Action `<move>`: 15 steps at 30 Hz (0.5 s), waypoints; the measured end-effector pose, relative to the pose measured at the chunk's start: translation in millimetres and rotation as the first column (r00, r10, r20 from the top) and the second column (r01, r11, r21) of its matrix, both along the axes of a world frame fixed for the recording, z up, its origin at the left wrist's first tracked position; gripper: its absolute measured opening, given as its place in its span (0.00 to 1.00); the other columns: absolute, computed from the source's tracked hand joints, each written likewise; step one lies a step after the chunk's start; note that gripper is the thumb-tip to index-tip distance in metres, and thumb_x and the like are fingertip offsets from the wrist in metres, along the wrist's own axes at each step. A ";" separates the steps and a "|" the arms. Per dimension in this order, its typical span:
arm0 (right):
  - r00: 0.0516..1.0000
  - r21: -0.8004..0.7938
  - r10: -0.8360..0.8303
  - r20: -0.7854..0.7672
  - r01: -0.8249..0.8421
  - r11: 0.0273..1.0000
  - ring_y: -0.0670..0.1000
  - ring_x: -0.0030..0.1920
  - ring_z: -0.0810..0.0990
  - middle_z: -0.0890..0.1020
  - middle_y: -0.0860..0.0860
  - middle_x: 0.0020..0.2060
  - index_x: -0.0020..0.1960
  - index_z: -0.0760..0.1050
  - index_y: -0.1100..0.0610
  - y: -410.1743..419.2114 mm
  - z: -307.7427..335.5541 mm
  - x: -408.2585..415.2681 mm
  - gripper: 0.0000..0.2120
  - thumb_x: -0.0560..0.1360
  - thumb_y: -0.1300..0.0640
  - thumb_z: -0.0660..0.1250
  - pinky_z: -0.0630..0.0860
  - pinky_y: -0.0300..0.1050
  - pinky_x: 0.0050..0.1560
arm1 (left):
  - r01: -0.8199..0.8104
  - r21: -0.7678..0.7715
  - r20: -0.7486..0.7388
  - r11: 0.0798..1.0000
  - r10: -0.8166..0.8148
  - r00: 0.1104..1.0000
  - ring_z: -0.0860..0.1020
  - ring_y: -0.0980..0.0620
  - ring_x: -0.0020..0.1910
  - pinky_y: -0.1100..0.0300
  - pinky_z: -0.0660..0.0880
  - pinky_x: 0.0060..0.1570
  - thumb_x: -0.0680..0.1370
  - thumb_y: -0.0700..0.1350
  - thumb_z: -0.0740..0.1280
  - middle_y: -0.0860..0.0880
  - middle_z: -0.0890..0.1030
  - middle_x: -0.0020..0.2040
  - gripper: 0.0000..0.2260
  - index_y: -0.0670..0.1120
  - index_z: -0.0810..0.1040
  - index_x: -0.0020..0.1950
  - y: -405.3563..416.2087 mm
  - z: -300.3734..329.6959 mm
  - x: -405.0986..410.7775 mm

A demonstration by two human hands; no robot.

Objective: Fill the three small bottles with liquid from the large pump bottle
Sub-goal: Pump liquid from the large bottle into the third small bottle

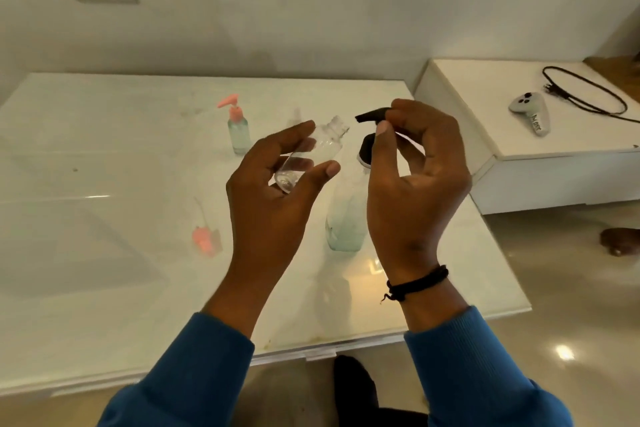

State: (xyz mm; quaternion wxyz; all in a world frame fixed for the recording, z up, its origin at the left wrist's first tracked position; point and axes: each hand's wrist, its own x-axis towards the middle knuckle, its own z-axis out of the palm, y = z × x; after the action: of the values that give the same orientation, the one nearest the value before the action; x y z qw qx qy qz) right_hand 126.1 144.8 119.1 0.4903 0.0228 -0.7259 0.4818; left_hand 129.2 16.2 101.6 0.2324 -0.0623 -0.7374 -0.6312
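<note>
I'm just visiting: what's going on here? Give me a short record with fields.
left hand: holds open clear small bottle, tilted, mouth toward the nozzle
right hand: fingers on black pump head of large pump bottle
filled bottle: pink pump on, upright at the back of white table
loose pink pump: lying on table
side ledge: controller, black cable

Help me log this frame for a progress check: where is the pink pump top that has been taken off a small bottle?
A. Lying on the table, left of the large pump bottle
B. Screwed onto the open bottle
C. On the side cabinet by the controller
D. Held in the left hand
A: the loose pink pump top lies flat on the table, left of the large pump bottle.
</note>
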 end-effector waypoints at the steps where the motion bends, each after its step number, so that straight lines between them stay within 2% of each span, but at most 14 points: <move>1: 1.000 0.020 -0.001 -0.008 0.001 1.000 0.56 0.53 0.83 0.83 0.56 0.52 0.54 0.80 0.64 -1.3 -2.5 -1.8 0.06 0.77 0.67 0.70 0.84 0.54 0.49 | 0.004 0.008 0.007 1.000 -0.004 1.000 0.83 0.53 0.53 0.53 0.83 0.48 0.74 0.47 0.77 0.51 0.84 0.57 0.22 0.44 0.79 0.66 1.2 1.2 -0.1; 9: 0.998 0.160 -0.009 -0.055 0.018 0.987 0.55 0.54 0.82 0.82 0.61 0.53 0.55 0.82 0.69 -5.3 -7.9 -7.1 0.08 0.76 0.70 0.70 0.83 0.43 0.52 | -0.028 -0.008 0.007 1.000 0.028 1.000 0.83 0.56 0.51 0.59 0.82 0.49 0.73 0.48 0.77 0.55 0.83 0.55 0.19 0.46 0.80 0.62 -0.7 11.8 1.5; 13: 0.998 0.148 -0.026 -0.050 0.034 0.988 0.56 0.53 0.83 0.82 0.59 0.52 0.54 0.82 0.68 1.4 -8.6 -8.6 0.08 0.75 0.70 0.71 0.84 0.48 0.51 | -0.014 -0.004 0.024 1.000 0.014 1.000 0.83 0.58 0.51 0.60 0.82 0.48 0.73 0.48 0.77 0.58 0.83 0.54 0.19 0.45 0.81 0.62 4.9 13.8 4.2; 15: 0.998 0.142 -0.035 -0.049 0.041 0.989 0.56 0.52 0.83 0.82 0.59 0.52 0.53 0.82 0.68 2.9 -7.7 -9.8 0.07 0.75 0.70 0.71 0.84 0.49 0.51 | 0.017 0.010 0.034 1.000 -0.017 0.999 0.83 0.57 0.51 0.57 0.83 0.47 0.73 0.48 0.77 0.56 0.84 0.56 0.20 0.45 0.81 0.63 9.1 13.5 6.7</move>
State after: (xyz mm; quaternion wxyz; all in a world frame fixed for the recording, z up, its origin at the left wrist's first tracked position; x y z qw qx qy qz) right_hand 116.3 147.7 111.3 0.5132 0.0552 -0.7473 0.4185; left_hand 135.9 25.3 115.1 0.2147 -0.0568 -0.7376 -0.6377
